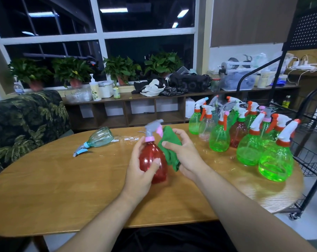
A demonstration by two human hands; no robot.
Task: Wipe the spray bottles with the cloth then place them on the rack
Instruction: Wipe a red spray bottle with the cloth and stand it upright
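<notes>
Nearest, two bare forearms over the near edge of the wooden table (63,188), converging toward its middle. Left hand (141,171) wrapped round the belly of a red spray bottle (150,157), thumb across the front, fingers curled behind. Bottle upright, tipped slightly left, with a grey trigger head and pink collar on top; resting on the tabletop or lifted just off it, cannot tell which. Right hand (183,153) just beside it on the right, clutching a green cloth (169,151) bunched between thumb and fingers and pressed against the bottle's right shoulder. Hands close together, bottle and cloth between them, cloth touching bottle.

Toward the far left of the table, well apart from both hands, a clear spray bottle (99,138) on its side, blue-collared trigger pointing to the near left. Just right of it, by the far edge, a few small white scraps (130,139).

At the right end of the table, a crowd of upright spray bottles (276,160): mostly green, one red and one clear among them, mostly with white triggers and orange collars. Near the right hand, not touching it.

Past the table's right end, a black wire rack (315,142) on castors. Behind the far edge, a leaf-print sofa (23,115) at the left and a low shelf (136,99) with potted plants (121,70) along the window.
</notes>
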